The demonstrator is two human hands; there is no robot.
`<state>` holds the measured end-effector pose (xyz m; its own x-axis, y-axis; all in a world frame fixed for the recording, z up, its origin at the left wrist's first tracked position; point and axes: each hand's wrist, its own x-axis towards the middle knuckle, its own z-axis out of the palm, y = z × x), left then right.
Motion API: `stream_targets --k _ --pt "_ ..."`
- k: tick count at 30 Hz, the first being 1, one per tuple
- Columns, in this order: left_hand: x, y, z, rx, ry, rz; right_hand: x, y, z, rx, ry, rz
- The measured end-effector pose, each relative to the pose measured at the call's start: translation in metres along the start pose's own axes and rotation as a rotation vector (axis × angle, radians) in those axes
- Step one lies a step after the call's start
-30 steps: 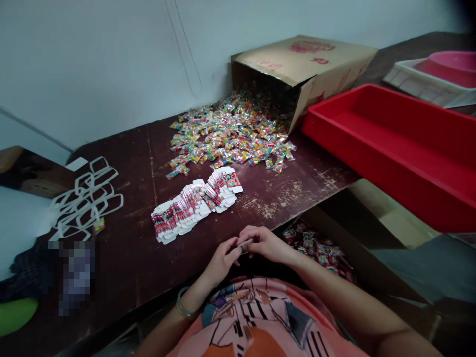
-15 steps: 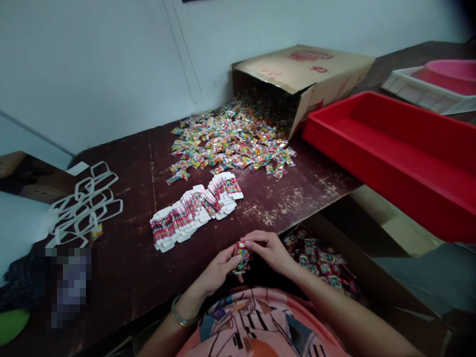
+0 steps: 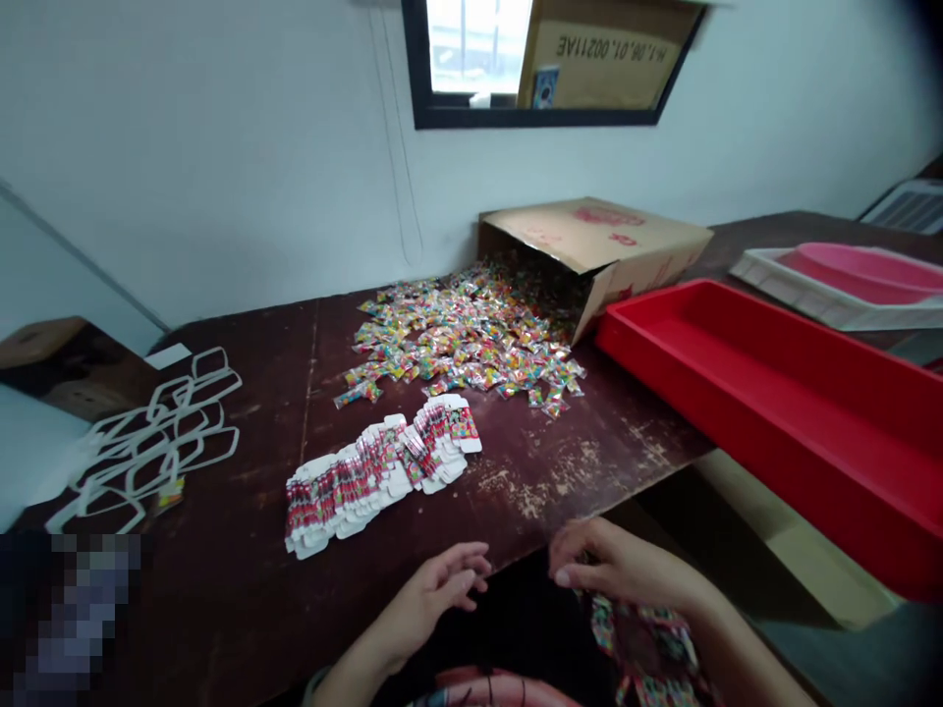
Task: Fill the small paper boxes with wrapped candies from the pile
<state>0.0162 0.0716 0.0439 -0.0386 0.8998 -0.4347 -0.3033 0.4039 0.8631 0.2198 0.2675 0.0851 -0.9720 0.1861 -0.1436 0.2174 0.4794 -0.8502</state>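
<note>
My left hand (image 3: 444, 587) hovers by the table's front edge, fingers loosely bent and apart, with nothing in it. Over to the right, my right hand (image 3: 615, 565) hangs above a carton of small printed boxes (image 3: 655, 648). Its fingers are curled with a gap to the thumb, and I see no box in them. Ahead of my hands lies a slanting row of flat printed box blanks (image 3: 379, 471) with white flaps, overlapping one another. Behind it spreads a heap of clear-wrapped colourful candy packets (image 3: 464, 339), spilling from a cardboard box (image 3: 626, 236) on its side.
A long red tray (image 3: 737, 383) juts over the table's right edge. Beyond it sits a white tray (image 3: 796, 295) with a pink basin (image 3: 869, 270). Pale loop-shaped strips (image 3: 173, 422) lie at the left, near a brown box (image 3: 78, 363). A dark-framed window (image 3: 537, 118) is in the wall.
Both hands were together on a small printed box. Now they are apart, the right one over the carton, and that box no longer shows between them. The view has tilted up.
</note>
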Motion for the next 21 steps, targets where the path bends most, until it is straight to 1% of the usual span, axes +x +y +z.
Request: stream_targets --k 1,2,3,4,5,7,9,10,12,14,17,21 --pt "-0.001 -0.002 -0.003 -0.004 0.036 -0.012 0.017 0.004 -0.005 -0.071 -0.004 -0.040" --pt "-0.002 -0.005 -0.004 -0.008 0.064 -0.023 0.040 0.009 -0.008 -0.171 0.035 -0.073" --pt "-0.003 -0.009 -0.004 -0.010 0.083 -0.029 0.066 0.014 -0.010 -0.290 0.108 -0.105" --pt "-0.004 -0.012 -0.004 -0.009 0.088 -0.030 0.095 0.019 -0.012 -0.456 0.184 -0.117" --pt "-0.006 -0.016 -0.003 -0.008 0.083 -0.030 0.123 0.024 -0.014 -0.628 0.226 -0.101" --pt "-0.008 -0.023 -0.003 -0.014 0.056 -0.023 0.173 0.032 -0.020 -0.723 0.230 -0.103" --pt "-0.011 -0.029 -0.005 -0.032 0.043 -0.011 0.206 0.038 -0.024 -0.759 0.181 -0.110" --pt "-0.011 -0.032 -0.007 -0.045 0.045 -0.009 0.215 0.041 -0.025 -0.780 0.154 -0.111" --pt "-0.012 -0.034 -0.010 -0.072 0.067 -0.023 0.223 0.044 -0.023 -0.829 0.115 -0.100" --pt "-0.010 -0.033 -0.013 -0.093 0.082 -0.049 0.221 0.046 -0.018 -0.870 0.097 -0.083" --pt "-0.008 -0.026 -0.013 -0.116 0.073 -0.061 0.213 0.044 -0.010 -0.903 0.087 -0.061" --pt "-0.007 -0.018 -0.010 -0.107 0.065 -0.046 0.210 0.035 -0.006 -0.914 0.117 -0.004"
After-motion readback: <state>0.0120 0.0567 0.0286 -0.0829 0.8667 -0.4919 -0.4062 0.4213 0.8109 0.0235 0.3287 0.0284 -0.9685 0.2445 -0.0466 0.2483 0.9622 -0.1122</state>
